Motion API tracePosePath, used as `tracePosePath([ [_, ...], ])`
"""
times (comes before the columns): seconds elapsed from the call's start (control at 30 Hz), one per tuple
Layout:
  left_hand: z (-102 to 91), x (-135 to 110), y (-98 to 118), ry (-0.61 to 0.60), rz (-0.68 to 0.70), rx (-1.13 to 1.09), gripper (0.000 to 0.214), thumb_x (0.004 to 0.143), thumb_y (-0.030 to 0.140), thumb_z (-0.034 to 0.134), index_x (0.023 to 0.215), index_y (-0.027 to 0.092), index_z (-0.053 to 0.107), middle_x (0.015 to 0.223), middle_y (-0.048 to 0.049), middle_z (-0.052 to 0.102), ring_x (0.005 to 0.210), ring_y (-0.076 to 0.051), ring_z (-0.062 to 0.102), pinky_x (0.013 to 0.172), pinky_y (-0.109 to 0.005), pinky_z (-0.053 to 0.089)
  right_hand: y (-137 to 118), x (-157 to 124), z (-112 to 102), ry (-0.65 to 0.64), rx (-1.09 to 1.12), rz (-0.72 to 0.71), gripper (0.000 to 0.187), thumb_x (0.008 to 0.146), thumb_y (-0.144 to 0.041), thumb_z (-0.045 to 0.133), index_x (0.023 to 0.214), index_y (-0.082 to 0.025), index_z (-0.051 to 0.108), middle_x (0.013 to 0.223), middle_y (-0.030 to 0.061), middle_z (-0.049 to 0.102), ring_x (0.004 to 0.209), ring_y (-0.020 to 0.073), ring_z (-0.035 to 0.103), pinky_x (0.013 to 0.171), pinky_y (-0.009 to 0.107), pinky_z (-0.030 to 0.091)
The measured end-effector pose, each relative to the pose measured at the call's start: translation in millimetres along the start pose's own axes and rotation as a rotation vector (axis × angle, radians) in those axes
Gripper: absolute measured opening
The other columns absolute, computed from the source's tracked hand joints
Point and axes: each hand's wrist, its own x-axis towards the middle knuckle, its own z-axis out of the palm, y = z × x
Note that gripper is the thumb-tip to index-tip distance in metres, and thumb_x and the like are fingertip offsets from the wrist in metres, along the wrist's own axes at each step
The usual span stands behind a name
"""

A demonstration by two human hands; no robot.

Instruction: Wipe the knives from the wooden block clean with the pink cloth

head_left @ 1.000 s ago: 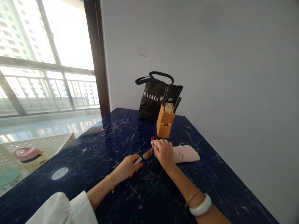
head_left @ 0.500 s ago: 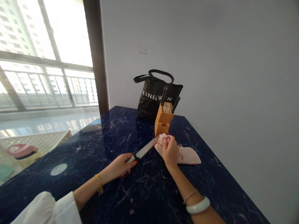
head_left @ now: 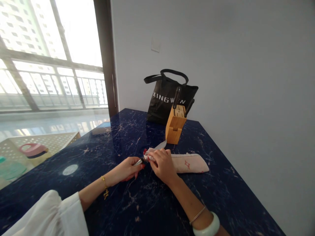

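Observation:
My left hand (head_left: pixel 128 167) is closed round the dark handle of a kitchen knife (head_left: pixel 159 146), whose blade points away toward the knife block. My right hand (head_left: pixel 162 164) pinches a pink cloth (head_left: pixel 189 162) over the blade close to the handle; only the blade's tip shows beyond the fingers. The rest of the cloth trails to the right on the dark blue marble table (head_left: pixel 128 206).
A wooden knife block (head_left: pixel 174 125) with two black handles stands just beyond the hands. Behind it a black tote bag (head_left: pixel 164 98) leans at the grey wall. A big window fills the left; the table's left edge runs diagonally.
My right hand has slid the cloth down the blade from its tip toward the handle. The left hand has stayed on the handle. The camera has shifted slightly.

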Motion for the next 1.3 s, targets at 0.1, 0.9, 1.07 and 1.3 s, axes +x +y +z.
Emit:
tracePosePath([
  [0.1, 0.6, 1.9, -5.7, 0.024, 0.019, -0.01, 0.034, 0.073, 0.05, 0.048, 0.07, 0.018, 0.041, 0.047, 0.006, 0.049, 0.029, -0.003, 0.03, 0.03, -0.015, 0.016, -5.3, 0.9, 0.1, -0.011, -0.002, -0.014, 0.02, 0.085, -0.026, 0.044, 0.101, -0.022, 0.055, 0.091, 0.0043, 0.059, 0.086, 0.018, 0.045, 0.073, 0.032, 0.025],
  [0.9, 3.6, -4.8, 8.7, -0.017, -0.007, -0.167, 0.049, 0.074, 0.062, 0.037, 0.082, 0.014, 0.045, 0.052, 0.0016, 0.057, 0.024, -0.003, 0.031, 0.024, -0.015, 0.02, -1.0, -1.4, 5.0, 0.08, 0.041, 0.188, 0.018, 0.085, -0.02, 0.042, 0.101, -0.021, 0.051, 0.092, 0.003, 0.057, 0.084, 0.0176, 0.046, 0.074, 0.03, 0.027],
  [1.07, 2.6, -4.2, 6.5, -0.024, 0.017, -0.133, 0.044, 0.075, 0.06, 0.039, 0.078, 0.016, 0.043, 0.05, 0.0031, 0.055, 0.024, -0.003, 0.031, 0.024, -0.015, 0.02, -4.5, -3.3, 3.7, 0.045, 0.049, 0.114, 0.017, 0.083, -0.02, 0.044, 0.099, -0.02, 0.052, 0.093, 0.0039, 0.057, 0.085, 0.0182, 0.046, 0.074, 0.031, 0.027],
  [1.3, 2.2, -7.4, 6.2, -0.009, 0.102, -0.043, 0.038, 0.077, 0.055, 0.042, 0.075, 0.018, 0.039, 0.048, 0.0056, 0.05, 0.029, -0.002, 0.028, 0.029, -0.015, 0.016, 2.6, -2.4, -0.4, 0.141, -0.082, 0.185, 0.018, 0.085, -0.023, 0.041, 0.099, -0.02, 0.053, 0.089, 0.0042, 0.059, 0.082, 0.0179, 0.047, 0.074, 0.032, 0.025],
])
